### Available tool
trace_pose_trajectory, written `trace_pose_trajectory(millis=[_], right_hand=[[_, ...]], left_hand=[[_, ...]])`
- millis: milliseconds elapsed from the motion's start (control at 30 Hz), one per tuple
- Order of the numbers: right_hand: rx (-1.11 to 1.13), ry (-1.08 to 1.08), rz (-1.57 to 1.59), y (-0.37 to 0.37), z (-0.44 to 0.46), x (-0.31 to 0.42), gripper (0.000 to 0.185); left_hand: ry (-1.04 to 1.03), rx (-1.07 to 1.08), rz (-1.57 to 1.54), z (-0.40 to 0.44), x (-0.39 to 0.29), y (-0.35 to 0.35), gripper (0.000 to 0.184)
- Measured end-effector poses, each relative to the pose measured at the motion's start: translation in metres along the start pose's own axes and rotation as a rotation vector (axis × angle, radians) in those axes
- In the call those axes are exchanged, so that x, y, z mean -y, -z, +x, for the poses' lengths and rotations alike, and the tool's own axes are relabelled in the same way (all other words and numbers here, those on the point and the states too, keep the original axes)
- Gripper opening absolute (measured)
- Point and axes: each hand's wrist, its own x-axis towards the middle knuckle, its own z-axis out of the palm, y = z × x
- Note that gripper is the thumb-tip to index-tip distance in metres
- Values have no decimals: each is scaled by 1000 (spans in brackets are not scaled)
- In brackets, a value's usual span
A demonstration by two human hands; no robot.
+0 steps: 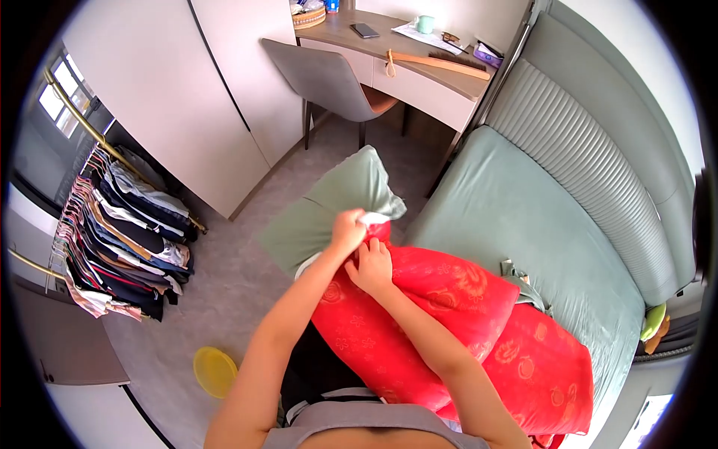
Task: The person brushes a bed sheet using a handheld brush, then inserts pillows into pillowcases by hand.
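A red quilt (449, 299) with a pale flower pattern drapes across my front and over the bed's near side. Beyond it spreads a sage-green fabric cover (329, 198) with a whitish edge, hanging above the floor. My left hand (349, 230) is closed around the bunched cover where its white edge meets a bit of red quilt. Just below it, my right hand (372, 268) pinches the red quilt near its corner, fingers bent. The fabric hides the fingertips of both hands. How far the quilt reaches inside the cover cannot be seen.
The bed (523, 202) with a green sheet stands at the right. A grey chair (329, 78) is tucked by the desk (441, 63), which bears a phone, a mint cup and a long wooden-handled brush. Left are a clothes rack (127, 232), a wardrobe (179, 97) and a yellow basin (215, 372).
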Motion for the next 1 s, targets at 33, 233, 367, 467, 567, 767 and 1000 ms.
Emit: trace_pose_trajectory(millis=[33, 233, 367, 467, 567, 767, 1000], right_hand=[[-32, 43, 29, 0, -3, -6, 24], [-7, -238, 717, 29, 26, -131, 31], [193, -81, 393, 46, 65, -143, 60], [374, -54, 647, 26, 88, -149, 61], [515, -448, 1242, 14, 92, -146, 48], [333, -307, 903, -16, 75, -162, 17], [179, 388, 190, 44, 39, -127, 20]], left_hand=[[98, 48, -156, -13, -10, 0, 17], [356, 300, -539, -31, 19, 8, 32], [307, 266, -561, -35, 7, 13, 35], [193, 195, -562, -32, 3, 17, 25], [140, 193, -183, -20, -20, 26, 17], [139, 262, 381, 5, -43, -10, 37], [302, 259, 445, 16, -33, -28, 36]])
